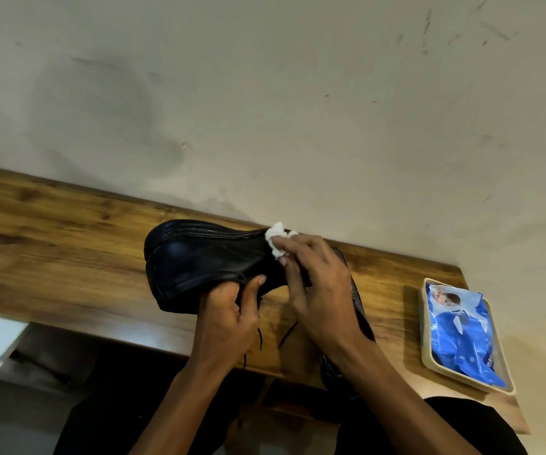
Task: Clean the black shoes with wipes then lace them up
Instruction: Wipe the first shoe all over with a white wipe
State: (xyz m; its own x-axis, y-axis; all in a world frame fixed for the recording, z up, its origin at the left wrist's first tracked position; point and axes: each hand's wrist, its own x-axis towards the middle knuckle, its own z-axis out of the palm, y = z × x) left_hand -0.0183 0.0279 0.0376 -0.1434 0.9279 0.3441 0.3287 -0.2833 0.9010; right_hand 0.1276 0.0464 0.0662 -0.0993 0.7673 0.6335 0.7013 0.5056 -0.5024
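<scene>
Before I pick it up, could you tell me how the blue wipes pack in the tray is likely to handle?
The blue wipes pack looks crinkled, so probably soft and floppy. Its glossy film may be slippery. It lies loose in the tray, so it should lift free.

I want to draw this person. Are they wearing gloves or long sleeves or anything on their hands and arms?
No gloves. The left hand and right hand are bare, with no rings, watch or bracelet showing. Both forearms are bare too; no sleeves reach into view. The fingernails are short. Dark clothing shows at the bottom edge.
</scene>
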